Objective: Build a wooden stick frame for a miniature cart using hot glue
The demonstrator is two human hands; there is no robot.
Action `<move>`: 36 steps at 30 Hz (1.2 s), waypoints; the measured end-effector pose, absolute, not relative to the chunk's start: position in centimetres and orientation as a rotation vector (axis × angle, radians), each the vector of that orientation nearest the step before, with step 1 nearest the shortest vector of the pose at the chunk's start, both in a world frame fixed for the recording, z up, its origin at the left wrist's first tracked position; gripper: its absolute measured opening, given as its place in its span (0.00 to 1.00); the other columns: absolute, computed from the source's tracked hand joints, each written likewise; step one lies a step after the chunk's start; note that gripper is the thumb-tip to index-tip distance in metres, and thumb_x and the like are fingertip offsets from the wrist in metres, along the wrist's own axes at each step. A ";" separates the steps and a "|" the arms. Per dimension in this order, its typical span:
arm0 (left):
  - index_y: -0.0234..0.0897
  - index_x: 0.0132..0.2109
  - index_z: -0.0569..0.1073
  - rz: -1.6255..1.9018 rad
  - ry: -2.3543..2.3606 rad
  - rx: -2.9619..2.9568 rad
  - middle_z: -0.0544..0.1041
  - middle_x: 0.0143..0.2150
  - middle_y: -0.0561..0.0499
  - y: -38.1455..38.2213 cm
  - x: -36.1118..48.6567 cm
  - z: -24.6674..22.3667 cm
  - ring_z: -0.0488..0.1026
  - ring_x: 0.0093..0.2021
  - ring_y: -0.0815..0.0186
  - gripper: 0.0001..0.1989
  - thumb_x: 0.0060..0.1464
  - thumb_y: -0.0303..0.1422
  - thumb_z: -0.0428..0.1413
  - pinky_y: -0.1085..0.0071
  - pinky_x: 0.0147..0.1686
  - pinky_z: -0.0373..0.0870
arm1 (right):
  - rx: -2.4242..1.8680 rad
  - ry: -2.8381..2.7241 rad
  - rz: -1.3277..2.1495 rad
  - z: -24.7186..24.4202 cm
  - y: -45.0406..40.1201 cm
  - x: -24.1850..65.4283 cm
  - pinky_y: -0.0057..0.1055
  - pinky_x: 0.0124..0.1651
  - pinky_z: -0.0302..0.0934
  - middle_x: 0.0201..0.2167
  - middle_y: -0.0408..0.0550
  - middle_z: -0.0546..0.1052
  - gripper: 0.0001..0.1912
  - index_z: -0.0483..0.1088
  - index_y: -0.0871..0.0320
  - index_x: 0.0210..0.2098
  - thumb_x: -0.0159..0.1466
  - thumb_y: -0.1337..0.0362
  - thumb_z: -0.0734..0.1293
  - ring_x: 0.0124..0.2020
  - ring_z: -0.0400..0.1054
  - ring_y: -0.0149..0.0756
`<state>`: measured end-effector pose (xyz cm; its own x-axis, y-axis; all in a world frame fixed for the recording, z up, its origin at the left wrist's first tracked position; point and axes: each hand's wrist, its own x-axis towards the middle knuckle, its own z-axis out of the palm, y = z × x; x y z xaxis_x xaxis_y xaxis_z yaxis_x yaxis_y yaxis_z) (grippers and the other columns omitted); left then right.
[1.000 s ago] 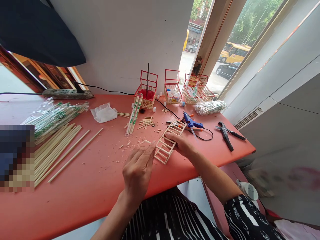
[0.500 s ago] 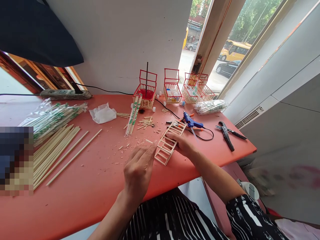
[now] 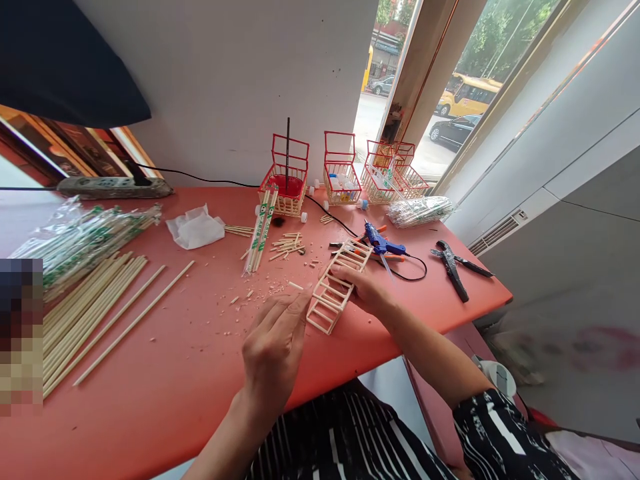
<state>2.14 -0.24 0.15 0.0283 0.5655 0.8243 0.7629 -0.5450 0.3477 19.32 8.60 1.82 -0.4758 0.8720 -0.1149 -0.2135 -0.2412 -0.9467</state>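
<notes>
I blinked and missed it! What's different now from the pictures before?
Almost nothing: the view turned slightly, so the long sticks sit nearer the picture's left edge. I see nothing newly grabbed or let go. The right hand still holds the stick frame, the left hand stays close beside it, and the blue glue gun hasn't moved.

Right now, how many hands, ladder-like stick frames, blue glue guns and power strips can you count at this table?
Hands: 2 (left hand, right hand)
Ladder-like stick frame: 1
Blue glue gun: 1
Power strip: 1
Total: 5
</notes>
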 end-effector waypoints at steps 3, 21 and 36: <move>0.32 0.52 0.78 -1.534 -1.385 -2.108 0.83 0.40 0.47 -0.2 2.1 0.2 0.79 0.42 0.64 0.14 0.61 0.21 0.58 0.72 0.49 0.72 | -0.877 -1.240 1.804 1.7 8.6 19.4 0.27 0.22 0.43 0.20 0.34 0.57 0.22 0.56 0.54 0.26 0.57 0.52 0.73 0.20 0.48 0.25; 0.35 0.54 0.78 -1.538 -1.410 -2.109 0.83 0.41 0.47 -0.2 2.1 0.0 0.79 0.42 0.63 0.15 0.62 0.22 0.56 0.69 0.48 0.74 | -0.932 -1.221 1.790 1.6 8.6 19.4 0.27 0.22 0.42 0.19 0.35 0.59 0.22 0.58 0.54 0.26 0.56 0.52 0.74 0.20 0.48 0.25; 0.35 0.52 0.78 -1.564 -1.411 -2.105 0.83 0.41 0.47 -0.2 2.2 -0.2 0.79 0.42 0.64 0.14 0.62 0.22 0.57 0.70 0.49 0.74 | -0.952 -1.209 1.798 2.2 8.4 19.2 0.27 0.22 0.42 0.18 0.34 0.58 0.24 0.58 0.55 0.24 0.53 0.50 0.76 0.20 0.48 0.25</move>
